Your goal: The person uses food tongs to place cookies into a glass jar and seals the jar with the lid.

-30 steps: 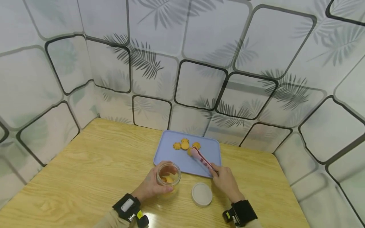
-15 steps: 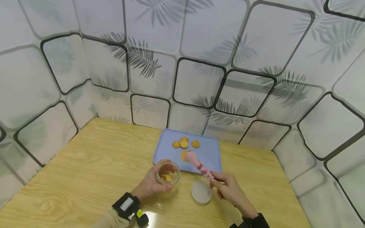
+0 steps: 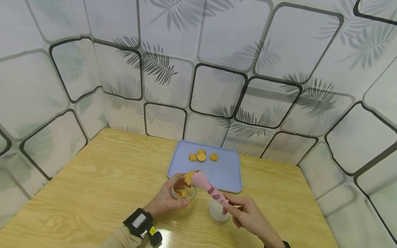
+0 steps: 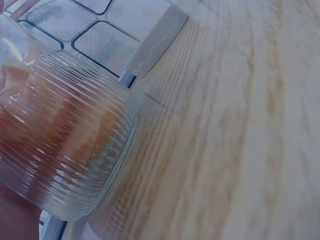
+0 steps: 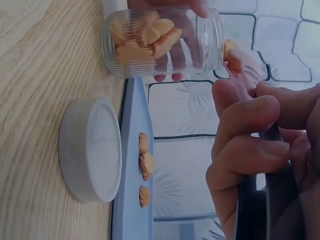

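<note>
My left hand grips a clear ribbed glass jar with several cookies inside. In the left wrist view the jar fills the left side, its base close to the table. My right hand holds pink tongs with darker spots. Their tips pinch a golden cookie right at the jar's open mouth. On the blue tray behind lie several more cookies. A round white lid rests on the table, partly hidden under the right hand in the head view.
The wood-grain table extends widely to the left. Patterned fabric walls enclose it at the back and sides, with the tray standing near the back wall.
The tongs picked up a cookie from the tray's right part. My right hand carried it left and toward me to the jar's mouth. The left hand and jar stayed nearly still.
</note>
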Demonstrator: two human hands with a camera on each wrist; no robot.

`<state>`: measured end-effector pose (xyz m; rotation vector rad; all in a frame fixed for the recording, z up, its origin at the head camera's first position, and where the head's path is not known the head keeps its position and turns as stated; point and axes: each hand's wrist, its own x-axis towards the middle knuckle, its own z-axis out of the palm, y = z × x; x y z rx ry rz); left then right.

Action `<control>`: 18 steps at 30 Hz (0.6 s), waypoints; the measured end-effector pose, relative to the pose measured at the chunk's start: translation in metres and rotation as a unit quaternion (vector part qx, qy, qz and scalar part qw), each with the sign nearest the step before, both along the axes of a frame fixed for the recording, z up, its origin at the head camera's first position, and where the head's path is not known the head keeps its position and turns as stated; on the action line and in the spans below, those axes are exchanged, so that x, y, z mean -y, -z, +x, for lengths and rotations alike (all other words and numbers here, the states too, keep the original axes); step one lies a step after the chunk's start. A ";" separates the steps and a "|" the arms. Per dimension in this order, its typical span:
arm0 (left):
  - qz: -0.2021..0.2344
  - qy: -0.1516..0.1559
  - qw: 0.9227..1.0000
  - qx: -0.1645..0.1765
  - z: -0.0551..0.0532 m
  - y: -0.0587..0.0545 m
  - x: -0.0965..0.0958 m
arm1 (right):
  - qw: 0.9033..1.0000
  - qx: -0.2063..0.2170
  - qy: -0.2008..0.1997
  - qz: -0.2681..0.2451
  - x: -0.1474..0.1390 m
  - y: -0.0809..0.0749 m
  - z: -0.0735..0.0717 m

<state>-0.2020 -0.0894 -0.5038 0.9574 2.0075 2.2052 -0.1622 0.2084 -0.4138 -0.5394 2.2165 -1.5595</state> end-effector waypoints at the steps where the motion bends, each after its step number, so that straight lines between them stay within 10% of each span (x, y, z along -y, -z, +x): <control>1: -0.001 0.001 1.000 0.002 0.000 0.000 0.000 | 1.000 0.001 0.001 0.001 0.001 0.000 0.000; 18: -0.024 -0.012 1.000 -0.006 -0.001 0.000 0.002 | 0.997 -0.062 -0.005 0.046 0.005 -0.002 0.002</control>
